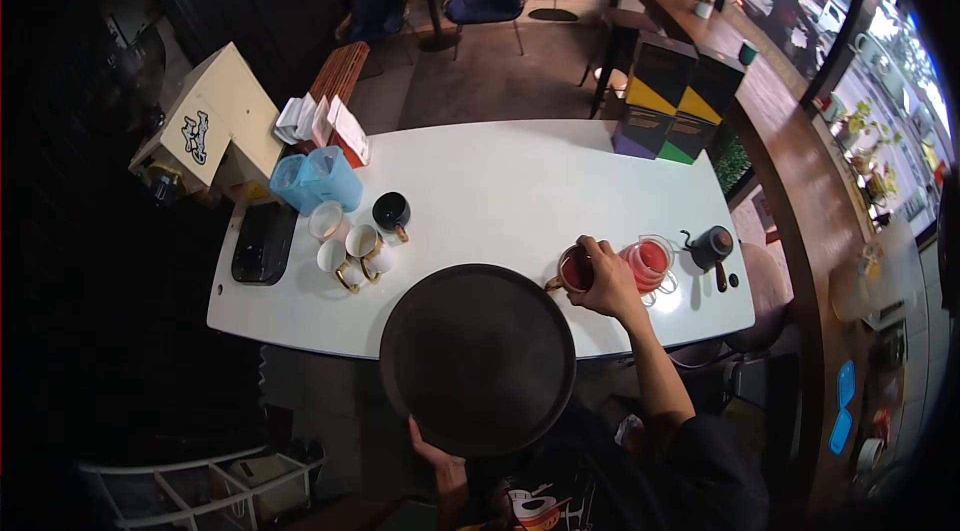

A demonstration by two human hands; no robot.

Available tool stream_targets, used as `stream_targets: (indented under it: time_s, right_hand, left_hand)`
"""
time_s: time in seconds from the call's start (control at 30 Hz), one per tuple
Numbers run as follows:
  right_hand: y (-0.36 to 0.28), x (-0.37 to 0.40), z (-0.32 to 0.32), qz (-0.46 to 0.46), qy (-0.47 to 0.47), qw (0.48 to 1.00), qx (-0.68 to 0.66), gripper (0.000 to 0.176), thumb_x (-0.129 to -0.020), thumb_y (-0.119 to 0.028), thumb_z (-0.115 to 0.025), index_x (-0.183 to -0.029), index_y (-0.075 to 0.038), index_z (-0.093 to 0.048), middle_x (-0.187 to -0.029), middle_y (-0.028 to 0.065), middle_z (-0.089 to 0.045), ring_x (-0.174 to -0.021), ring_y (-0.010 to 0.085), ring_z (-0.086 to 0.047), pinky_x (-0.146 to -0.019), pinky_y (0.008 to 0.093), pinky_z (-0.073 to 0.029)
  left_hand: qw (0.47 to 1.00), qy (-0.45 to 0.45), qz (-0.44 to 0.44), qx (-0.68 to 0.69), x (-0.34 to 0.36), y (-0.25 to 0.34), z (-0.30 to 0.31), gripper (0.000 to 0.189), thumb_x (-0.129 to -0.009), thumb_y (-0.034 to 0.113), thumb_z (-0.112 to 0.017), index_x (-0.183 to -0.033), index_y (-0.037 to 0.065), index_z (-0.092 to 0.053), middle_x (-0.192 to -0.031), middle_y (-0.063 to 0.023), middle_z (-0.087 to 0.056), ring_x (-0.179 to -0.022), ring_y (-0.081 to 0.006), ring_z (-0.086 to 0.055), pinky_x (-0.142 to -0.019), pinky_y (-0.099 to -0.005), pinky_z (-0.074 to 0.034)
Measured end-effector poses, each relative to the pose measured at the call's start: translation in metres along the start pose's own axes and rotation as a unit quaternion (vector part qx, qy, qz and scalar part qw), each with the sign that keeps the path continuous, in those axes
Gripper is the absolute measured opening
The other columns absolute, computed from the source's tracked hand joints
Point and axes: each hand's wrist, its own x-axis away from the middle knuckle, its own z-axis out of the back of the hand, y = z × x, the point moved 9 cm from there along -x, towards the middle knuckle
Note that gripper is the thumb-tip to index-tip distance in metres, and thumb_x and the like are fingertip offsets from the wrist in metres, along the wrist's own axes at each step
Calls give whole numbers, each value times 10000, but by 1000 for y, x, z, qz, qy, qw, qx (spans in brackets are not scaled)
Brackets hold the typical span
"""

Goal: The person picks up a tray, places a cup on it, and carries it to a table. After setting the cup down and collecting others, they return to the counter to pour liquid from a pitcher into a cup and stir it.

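Observation:
My left hand (438,451) supports a large round dark tray (478,361) from below, at its near edge; most of the fingers are hidden under it. Nothing stands on the tray, which overlaps the front edge of the white table (470,191). Over on the right, my right hand (606,283) grips the rim of a brown-handled cup (574,269) of dark red drink from above. Close beside that hand is a glass carafe (650,257) with red liquid. A dark gooseneck kettle (711,247) stands farther right.
White mugs (362,241), a black mug (391,212), a clear cup (326,221) and blue containers (333,179) stand on the table's left side. A black device (264,244) sits at the left edge. Dark boxes (665,96) occupy the far right corner.

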Motion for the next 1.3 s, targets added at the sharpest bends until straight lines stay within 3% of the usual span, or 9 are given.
stream_targets:
  time_s: [0.23,0.6,0.93,1.0,1.03,1.07,1.1,1.2,1.3]
  right_hand:
    - [-75,47,2,46,-10,999,-22,776,-523,-185,-792,-1209,-64,-450,-999,175,-569,-905,358,-602,-765,421,-508]
    - [-227,107,-121,184,-159,969,-53,843,-523,-181,-802,-1262,-74,-411,-1070,154,-519,-980,370,-565,-813,426,-486]
    - [-369,110,-231,319,-261,909,-57,840,-547,-210,-816,-1272,-81,-412,-1084,180,-512,-1023,405,-540,-851,451,-476]
    - [-402,106,-250,350,-282,892,-55,852,-558,-214,-819,-1291,-91,-402,-1111,200,-504,-1045,418,-530,-867,454,-472]
    - [-419,103,-261,364,-290,884,-50,864,-569,-218,-821,-1309,-101,-392,-1138,219,-495,-1066,432,-520,-883,458,-468]
    - [-435,101,-271,379,-297,875,-56,864,-569,-218,-821,-1309,-101,-392,-1138,219,-495,-1066,432,-520,-883,458,-468]
    - [-452,96,-282,382,-312,868,-62,877,-577,-235,-827,-1323,-109,-384,-1144,234,-492,-1087,442,-505,-907,453,-456]
    - [-504,77,-307,407,-355,834,-110,871,-603,-262,-828,-1332,-103,-380,-1141,233,-498,-1113,434,-491,-948,441,-433]
    - [-554,50,-315,431,-370,798,-200,779,-661,-257,-803,-1304,-61,-410,-1115,204,-517,-1114,390,-497,-962,416,-418]
  left_hand:
    - [998,-48,31,-2,4,47,19,542,-930,418,-378,-1342,69,-418,-1365,-113,-447,-1224,-323,-447,-1021,-477,-363]
    - [998,-35,42,29,36,118,48,527,-916,415,-419,-1306,65,-467,-1314,-116,-499,-1193,-329,-472,-1005,-476,-371]
    - [990,48,-126,45,59,213,103,515,-909,388,-412,-1303,61,-461,-1319,-125,-489,-1187,-310,-477,-1020,-453,-361]
    - [953,84,-195,-215,61,249,119,496,-907,382,-420,-1280,60,-483,-1312,-123,-493,-1181,-297,-482,-1021,-448,-360]
    - [950,95,-210,-211,56,261,133,496,-907,382,-420,-1280,60,-483,-1312,-123,-493,-1181,-297,-482,-1021,-448,-360]
    - [978,101,-182,-16,45,263,157,487,-909,377,-420,-1267,54,-492,-1303,-125,-500,-1178,-295,-486,-1021,-446,-361]
    - [967,94,-151,181,35,266,169,479,-911,373,-421,-1254,48,-501,-1294,-126,-506,-1174,-292,-489,-1021,-443,-363]
    - [961,78,-251,81,24,336,119,470,-913,354,-418,-1238,26,-508,-1282,-130,-517,-1159,-298,-502,-1016,-442,-368]
    - [946,96,-299,77,7,385,150,468,-915,333,-407,-1234,5,-507,-1261,-145,-533,-1145,-317,-514,-1011,-451,-374]
